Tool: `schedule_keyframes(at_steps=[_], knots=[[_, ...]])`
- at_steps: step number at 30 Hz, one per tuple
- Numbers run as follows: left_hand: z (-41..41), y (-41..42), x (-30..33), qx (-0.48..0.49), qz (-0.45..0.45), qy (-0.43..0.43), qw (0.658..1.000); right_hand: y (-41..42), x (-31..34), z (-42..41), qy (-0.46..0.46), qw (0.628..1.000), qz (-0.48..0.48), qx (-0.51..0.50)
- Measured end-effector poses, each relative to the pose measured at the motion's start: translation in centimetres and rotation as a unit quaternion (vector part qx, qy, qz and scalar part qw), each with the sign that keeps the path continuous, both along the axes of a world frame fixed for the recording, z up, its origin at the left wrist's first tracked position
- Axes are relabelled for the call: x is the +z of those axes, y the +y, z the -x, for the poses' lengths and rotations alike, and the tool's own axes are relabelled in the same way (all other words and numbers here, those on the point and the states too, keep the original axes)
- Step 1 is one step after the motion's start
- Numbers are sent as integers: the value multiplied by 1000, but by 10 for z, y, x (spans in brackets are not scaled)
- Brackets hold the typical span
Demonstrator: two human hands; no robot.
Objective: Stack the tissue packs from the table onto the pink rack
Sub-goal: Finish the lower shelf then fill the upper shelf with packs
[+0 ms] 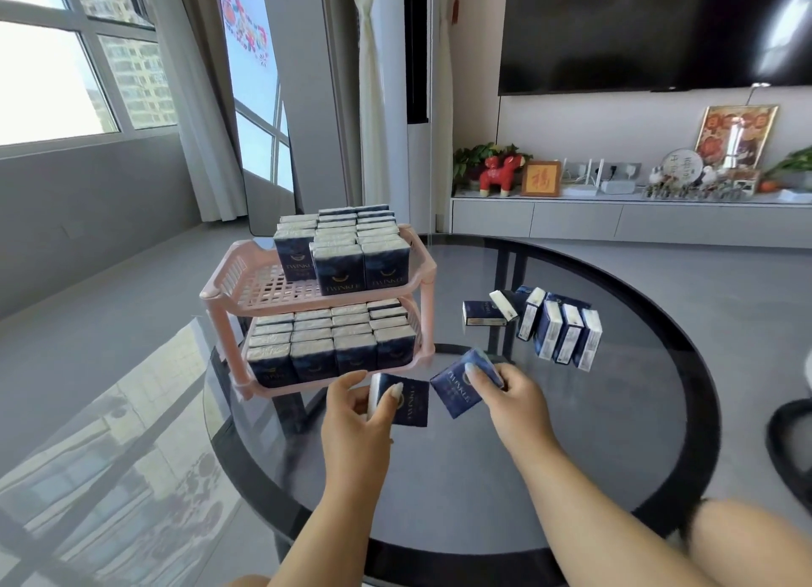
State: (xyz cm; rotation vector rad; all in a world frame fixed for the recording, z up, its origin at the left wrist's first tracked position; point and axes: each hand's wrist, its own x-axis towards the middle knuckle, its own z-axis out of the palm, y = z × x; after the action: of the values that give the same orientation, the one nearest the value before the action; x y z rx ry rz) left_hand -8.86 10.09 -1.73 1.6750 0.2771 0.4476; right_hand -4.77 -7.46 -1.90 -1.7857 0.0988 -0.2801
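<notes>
Head view: left hand (356,406) pinches one navy tissue pack (406,399), thumb on its face. Right hand (516,393) pinches a second tissue pack (457,386), tilted, just in front of the pink rack (228,279). Both are above the round glass table (571,454). Loose packs (553,327) stand right of the rack. Lower tier is full; upper tier is part filled, left side bare.

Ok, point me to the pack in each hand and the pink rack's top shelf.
Left-hand pack (411,399): head view, its dark printed face.
Right-hand pack (457,386): head view, its blue front face.
Pink rack top shelf (259,285): head view, bare lattice floor.
</notes>
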Motion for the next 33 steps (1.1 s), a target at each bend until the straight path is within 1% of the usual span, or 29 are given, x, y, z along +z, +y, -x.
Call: schedule_keyframes(at_steps=[5, 6, 8, 11, 13, 18, 20, 22, 24, 26, 30, 33], knots=[[1, 3, -1, 7, 35, -26, 999, -2, 0, 12, -34, 996, -25, 82], [1, 4, -1, 1, 36, -26, 999, 0, 0, 13, -43, 995, -5, 91], [0, 4, -2, -25, 30, -21, 999, 4, -1, 14, -71, 990, 65, 105], [-1, 3, -4, -84, 10, -15, 996, 12, -5, 15, -124, 968, 174, 130], [1, 2, -2, -117, -2, -12, 993, 14, -6, 14, -133, 959, 210, 139], [8, 2, 3, -192, 8, 5, 981, 12, -7, 14, -117, 953, 218, 178], [8, 2, 2, -210, 12, 16, 977, 13, -5, 17, -110, 958, 182, 190], [8, 0, 2, -201, -4, 16, 979, 12, -5, 19, -115, 961, 144, 205], [7, 0, 2, -182, -34, 6, 983, 11, -7, 19, -136, 952, 159, 225], [6, 2, 0, -174, -45, 16, 984, 12, -6, 19, -148, 944, 183, 232], [10, 2, 4, -140, -63, 20, 988, 14, -4, 16, -133, 950, 204, 194], [11, 10, 12, -102, -116, 9, 988, 14, -5, 17, -115, 955, 200, 185]])
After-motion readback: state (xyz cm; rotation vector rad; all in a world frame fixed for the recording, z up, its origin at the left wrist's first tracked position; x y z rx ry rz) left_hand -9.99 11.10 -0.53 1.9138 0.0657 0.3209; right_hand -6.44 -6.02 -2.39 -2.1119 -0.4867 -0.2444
